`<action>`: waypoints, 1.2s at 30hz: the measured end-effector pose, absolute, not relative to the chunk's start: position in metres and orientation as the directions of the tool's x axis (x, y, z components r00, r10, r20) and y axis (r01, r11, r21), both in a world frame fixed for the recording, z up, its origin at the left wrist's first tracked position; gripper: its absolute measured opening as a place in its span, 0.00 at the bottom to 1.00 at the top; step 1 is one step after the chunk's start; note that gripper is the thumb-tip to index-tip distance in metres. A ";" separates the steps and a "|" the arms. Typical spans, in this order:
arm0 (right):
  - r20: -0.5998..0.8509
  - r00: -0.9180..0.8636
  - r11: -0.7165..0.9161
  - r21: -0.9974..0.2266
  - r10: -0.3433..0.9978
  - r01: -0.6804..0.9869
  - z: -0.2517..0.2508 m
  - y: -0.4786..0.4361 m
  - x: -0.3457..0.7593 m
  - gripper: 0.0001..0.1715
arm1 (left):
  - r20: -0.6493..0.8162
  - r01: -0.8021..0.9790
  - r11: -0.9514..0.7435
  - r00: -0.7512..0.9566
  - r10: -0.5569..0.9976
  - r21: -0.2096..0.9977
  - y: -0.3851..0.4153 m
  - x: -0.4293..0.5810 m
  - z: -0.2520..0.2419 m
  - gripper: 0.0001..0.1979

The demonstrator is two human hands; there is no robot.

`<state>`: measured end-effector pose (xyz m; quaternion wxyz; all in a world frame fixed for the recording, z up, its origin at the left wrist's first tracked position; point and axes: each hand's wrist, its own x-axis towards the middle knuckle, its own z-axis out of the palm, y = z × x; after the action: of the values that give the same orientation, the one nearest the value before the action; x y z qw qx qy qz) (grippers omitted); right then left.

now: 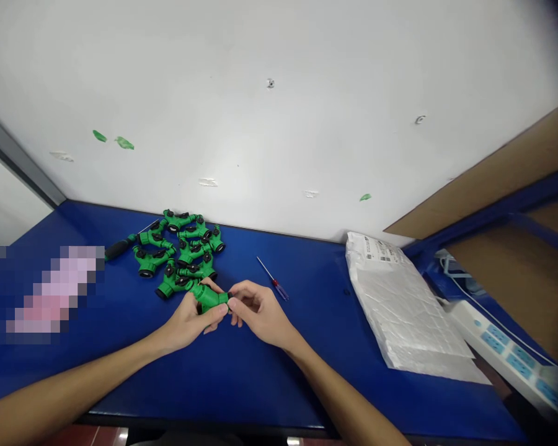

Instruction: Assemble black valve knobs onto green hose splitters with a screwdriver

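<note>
A green plastic Y-shaped hose splitter [209,298] is held above the blue table, just in front of a group of similar pieces. My left hand [196,319] grips its body from the left, thumb along the near side. At its right end, the fingertips of my right hand [259,313] pinch a small black part [230,300]; those fingers cover most of it. Several more green hose splitters with black valve levers [154,261] lie clustered behind and left of my hands, some touching one another.
A small screwdriver [279,288] lies right of my hands, a dark-handled screwdriver [117,248] left of the cluster. A white plastic mailer [404,303] and power strip [506,350] are on the right. The white wall [242,136] rises behind the blue table [242,378]. A pixelated patch covers the left.
</note>
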<state>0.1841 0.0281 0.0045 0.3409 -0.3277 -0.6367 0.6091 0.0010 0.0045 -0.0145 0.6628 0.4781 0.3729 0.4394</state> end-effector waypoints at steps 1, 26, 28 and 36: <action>0.061 -0.541 0.076 -0.997 0.839 0.006 0.004 0.027 0.184 0.14 | -0.079 -0.225 0.162 0.336 0.938 0.961 0.005 0.001 -0.014 0.17; 0.226 -0.489 0.257 -0.966 0.842 -0.005 -0.006 0.024 0.184 0.21 | -0.155 -0.282 0.261 0.349 0.924 0.923 0.006 0.003 -0.008 0.18; 0.139 -0.492 0.152 -0.988 0.859 -0.014 -0.007 0.024 0.183 0.22 | -0.126 -0.272 0.229 0.349 0.929 0.934 0.006 0.004 -0.007 0.19; 0.316 -0.386 0.350 -0.937 0.866 0.019 -0.006 0.030 0.189 0.09 | -0.186 -0.251 0.266 0.301 0.935 0.931 0.011 0.002 -0.006 0.17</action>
<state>0.1891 0.0300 -0.0057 0.4506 -0.3221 -0.6869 0.4705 0.0019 0.0105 -0.0058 0.6857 0.4243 0.4032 0.4326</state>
